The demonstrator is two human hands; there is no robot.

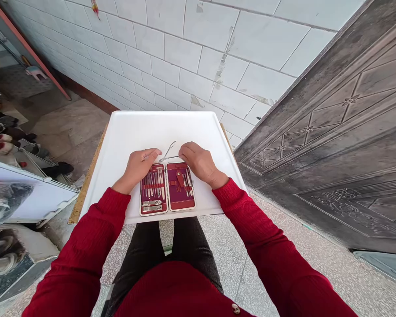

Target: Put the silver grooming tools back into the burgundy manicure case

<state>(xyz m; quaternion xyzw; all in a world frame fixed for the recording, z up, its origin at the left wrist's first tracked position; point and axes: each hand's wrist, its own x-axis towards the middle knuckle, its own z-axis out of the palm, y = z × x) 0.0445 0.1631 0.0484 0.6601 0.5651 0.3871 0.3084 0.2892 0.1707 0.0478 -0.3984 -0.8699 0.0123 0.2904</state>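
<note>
An open manicure case [168, 207] with a dark red lining lies near the front edge of the white tabletop [132, 127]. Slim metal tools and two nail clippers [152, 205] fill its left half. The right half holds a few more tools and a red strap with a snap. My right hand [199, 162], above the case's upper right corner, pinches a thin metal tool [174, 157] pointing left. Beside the upper left corner is my left hand [139, 166], its thumb and finger reaching right, apparently holding nothing. Cuticle nippers [167, 151] lie between the hands.
A tiled wall [185, 57] stands behind the table, and a dark embossed metal door [336, 127] is at the right. On the left is a rack [29, 176] with shoes. The speckled floor [232, 246] shows below.
</note>
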